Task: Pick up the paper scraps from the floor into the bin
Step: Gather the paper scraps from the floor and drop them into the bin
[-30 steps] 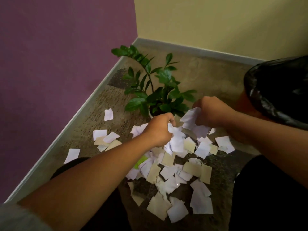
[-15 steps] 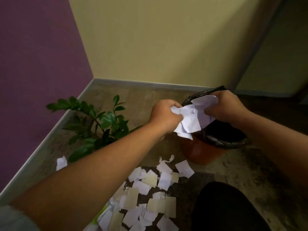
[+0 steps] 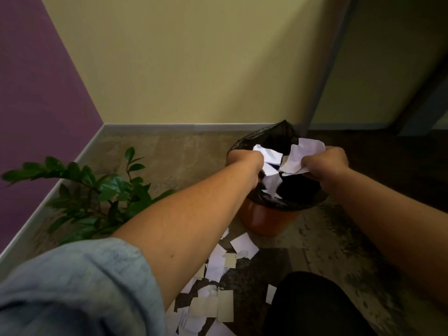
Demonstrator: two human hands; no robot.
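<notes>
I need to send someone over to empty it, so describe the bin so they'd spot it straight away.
Find the corner where the purple wall meets the yellow wall. To the right of the leafy green plant near that corner, the bin stands on the floor just in front of the yellow wall. It is the only orange tub there, lined with a black bag that sticks up above its rim.

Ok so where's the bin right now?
In the head view the bin stands right of centre on the floor, right of the potted plant, directly under both hands' scraps, with loose scraps lying just before it.
</notes>
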